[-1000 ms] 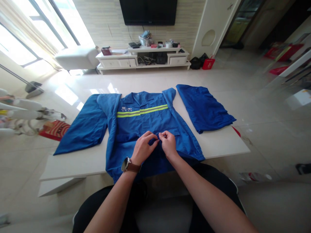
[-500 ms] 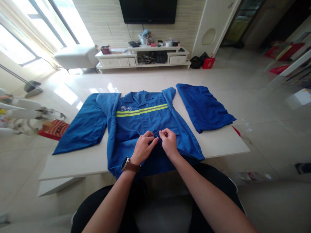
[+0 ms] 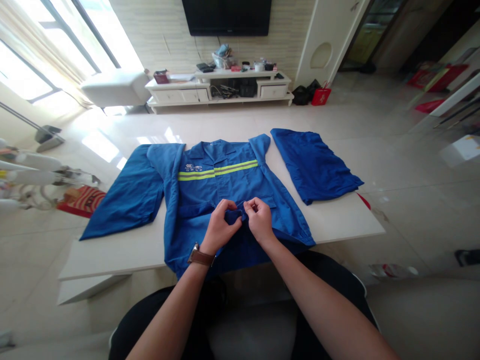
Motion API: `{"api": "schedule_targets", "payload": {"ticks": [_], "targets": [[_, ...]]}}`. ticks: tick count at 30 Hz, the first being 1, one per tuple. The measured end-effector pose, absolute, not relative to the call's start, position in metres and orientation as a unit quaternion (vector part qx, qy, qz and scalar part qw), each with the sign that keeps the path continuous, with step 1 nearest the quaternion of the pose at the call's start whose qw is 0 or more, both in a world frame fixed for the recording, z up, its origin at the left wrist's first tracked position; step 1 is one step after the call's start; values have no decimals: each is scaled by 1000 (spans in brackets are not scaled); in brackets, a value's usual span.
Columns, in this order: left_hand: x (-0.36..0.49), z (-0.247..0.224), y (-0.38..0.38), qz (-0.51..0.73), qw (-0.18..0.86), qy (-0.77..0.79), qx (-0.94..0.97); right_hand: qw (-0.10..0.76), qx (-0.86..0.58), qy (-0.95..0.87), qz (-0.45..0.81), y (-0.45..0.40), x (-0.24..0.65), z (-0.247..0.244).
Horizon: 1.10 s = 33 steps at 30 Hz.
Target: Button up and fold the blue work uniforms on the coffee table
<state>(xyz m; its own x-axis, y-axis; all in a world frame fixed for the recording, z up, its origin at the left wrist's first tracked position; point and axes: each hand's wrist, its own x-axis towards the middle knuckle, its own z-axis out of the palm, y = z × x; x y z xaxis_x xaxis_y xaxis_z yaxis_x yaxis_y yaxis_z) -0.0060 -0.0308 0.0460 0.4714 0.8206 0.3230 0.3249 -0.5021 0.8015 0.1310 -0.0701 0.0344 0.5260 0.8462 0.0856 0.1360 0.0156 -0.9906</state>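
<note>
A blue work jacket (image 3: 234, 186) with a yellow-green and grey stripe across the chest lies front side up on a white table (image 3: 337, 220), collar pointing away from me. Its sleeves are laid along its sides. My left hand (image 3: 222, 225), with a watch on the wrist, pinches the front placket near the lower middle of the jacket, thumb and index finger curved around a raised bit of cloth. Close beside it, my right hand (image 3: 258, 217) grips the same front edge between thumb and fingers. Whatever small fastening lies between the fingertips is too small to make out.
Folded blue cloth (image 3: 127, 192) lies left of the jacket, partly under its sleeve. Another folded blue garment (image 3: 313, 162) is at the table's right. A red striped bag (image 3: 84, 200) stands beyond the left edge. Across the floor is a white TV cabinet (image 3: 180, 95).
The left hand's thumb and index finger have spread a little wider, showing more raised cloth between them. The right hand keeps its pinch nearly in place. The garments lie as before.
</note>
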Motion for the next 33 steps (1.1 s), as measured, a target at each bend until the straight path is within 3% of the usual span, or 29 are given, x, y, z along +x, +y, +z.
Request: {"api": "schedule_targets", "payload": {"ticks": [13,33], "targets": [[-8,47,-37,349,260,347,831,603,-632,-385,300,-72,130,37],[-8,48,-34,389,264,331,818,612,-629,-379,294,-72,127,33]]}}
